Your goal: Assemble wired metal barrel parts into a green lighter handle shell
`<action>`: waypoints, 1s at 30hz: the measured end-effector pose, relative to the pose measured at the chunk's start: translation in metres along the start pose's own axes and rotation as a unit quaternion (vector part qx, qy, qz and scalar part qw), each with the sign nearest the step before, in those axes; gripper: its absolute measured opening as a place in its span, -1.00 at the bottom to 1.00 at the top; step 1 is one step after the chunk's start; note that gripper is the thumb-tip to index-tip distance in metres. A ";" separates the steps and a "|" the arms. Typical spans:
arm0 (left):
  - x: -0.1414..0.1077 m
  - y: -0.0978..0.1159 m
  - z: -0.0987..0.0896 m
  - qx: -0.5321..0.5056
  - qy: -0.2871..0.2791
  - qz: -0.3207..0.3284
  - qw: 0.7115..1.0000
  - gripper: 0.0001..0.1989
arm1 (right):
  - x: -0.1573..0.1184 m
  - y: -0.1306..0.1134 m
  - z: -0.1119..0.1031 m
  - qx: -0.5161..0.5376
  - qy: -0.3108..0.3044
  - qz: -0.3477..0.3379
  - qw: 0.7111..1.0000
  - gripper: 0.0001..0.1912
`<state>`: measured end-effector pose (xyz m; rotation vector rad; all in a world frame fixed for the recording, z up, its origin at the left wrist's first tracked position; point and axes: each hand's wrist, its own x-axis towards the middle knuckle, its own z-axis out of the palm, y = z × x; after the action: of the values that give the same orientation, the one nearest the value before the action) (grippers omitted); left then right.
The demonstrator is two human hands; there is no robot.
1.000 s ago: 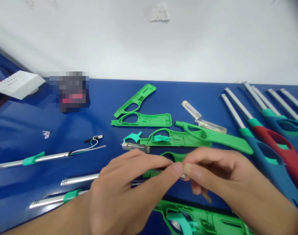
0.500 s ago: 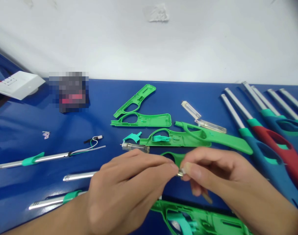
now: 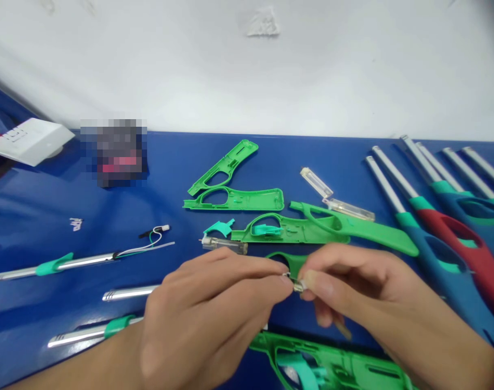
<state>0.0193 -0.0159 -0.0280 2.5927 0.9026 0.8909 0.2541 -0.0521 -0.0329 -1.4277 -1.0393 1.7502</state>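
My left hand (image 3: 214, 309) is closed in a pinch, with a tiny whitish piece (image 3: 286, 274) showing at its fingertips. Facing it, my right hand (image 3: 352, 292) pinches a small metallic part (image 3: 299, 285) between thumb and forefinger. A brownish, slender end (image 3: 343, 328) sticks out below the right fingers. The fingertips of both hands are close together. Beneath them lies an open green shell (image 3: 332, 360) with a teal trigger piece (image 3: 299, 371) inside. Behind the hands, another green shell (image 3: 304, 230) lies near a clear fuel tank (image 3: 226, 245).
Blue and red lighters (image 3: 454, 233) with metal tubes lie at the right. Metal tubes (image 3: 84, 261) with teal pieces rest at the left, one with wires. Two green half shells (image 3: 247, 199) and clear tanks (image 3: 350, 209) lie farther back. A white box (image 3: 31, 141) stands back left.
My left fingertips have drawn slightly left, away from the metallic part in my right hand, and the tiny whitish piece now shows between them. My right hand has barely moved.
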 end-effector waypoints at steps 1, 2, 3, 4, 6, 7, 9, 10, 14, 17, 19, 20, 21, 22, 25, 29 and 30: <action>0.000 0.000 0.000 -0.006 -0.001 -0.002 1.000 -0.77 | 0.000 0.000 0.000 0.000 -0.001 -0.001 1.000 -0.83; 0.000 0.001 -0.001 -0.016 -0.004 -0.008 1.000 -0.76 | 0.000 0.001 0.000 0.000 -0.003 -0.003 1.000 -0.83; 0.000 0.001 -0.001 -0.024 -0.005 -0.013 1.000 -0.75 | 0.001 0.001 -0.001 0.000 -0.005 -0.004 1.000 -0.83; 0.000 0.002 -0.001 -0.025 -0.006 -0.015 1.000 -0.75 | 0.001 0.001 -0.001 0.000 -0.008 -0.006 1.000 -0.82; 0.000 0.003 -0.001 -0.022 -0.007 -0.016 1.000 -0.75 | 0.002 0.002 -0.002 0.000 -0.014 -0.010 1.000 -0.81; 0.000 0.003 -0.002 -0.021 -0.007 -0.014 1.000 -0.76 | 0.002 0.002 -0.002 0.002 -0.017 -0.010 1.000 -0.80; 0.001 0.003 -0.002 -0.018 -0.008 -0.013 1.000 -0.76 | 0.001 0.002 -0.003 0.008 -0.021 -0.008 1.000 -0.79; 0.001 0.003 -0.003 -0.016 -0.010 -0.014 1.000 -0.77 | 0.001 0.001 -0.002 0.011 -0.023 -0.006 1.000 -0.78; 0.000 0.002 -0.004 0.001 -0.012 -0.016 1.000 -0.76 | 0.001 0.000 -0.001 0.027 -0.027 0.008 0.999 -0.79; 0.000 0.001 -0.004 0.010 -0.006 -0.007 1.000 -0.76 | 0.000 -0.001 0.000 0.034 -0.023 0.018 0.999 -0.80; -0.001 0.000 -0.004 0.017 -0.010 0.001 1.000 -0.76 | -0.001 -0.001 0.001 0.038 -0.021 0.020 0.999 -0.78; -0.002 -0.001 -0.004 0.022 -0.013 0.005 1.000 -0.76 | -0.001 -0.001 0.001 0.041 -0.019 0.021 0.999 -0.76; -0.003 -0.002 -0.004 0.026 -0.018 0.008 0.999 -0.75 | -0.002 -0.001 0.001 0.045 -0.017 0.022 0.999 -0.74; -0.003 -0.002 -0.004 0.030 -0.021 0.009 0.999 -0.75 | -0.002 -0.001 0.002 0.050 -0.014 0.023 0.998 -0.73; -0.005 -0.003 -0.005 0.032 -0.024 0.011 0.999 -0.75 | -0.001 -0.001 0.003 0.071 -0.006 0.027 0.997 -0.70; -0.005 -0.003 -0.005 0.033 -0.019 0.012 0.999 -0.77 | 0.000 -0.001 0.003 0.087 -0.009 0.027 0.996 -0.74; -0.005 -0.003 -0.004 0.034 -0.015 0.012 0.999 -0.78 | 0.001 0.000 0.003 0.086 -0.010 0.025 0.996 -0.74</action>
<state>0.0121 -0.0168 -0.0280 2.6738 0.9102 0.8383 0.2507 -0.0521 -0.0326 -1.3415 -0.8459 1.8466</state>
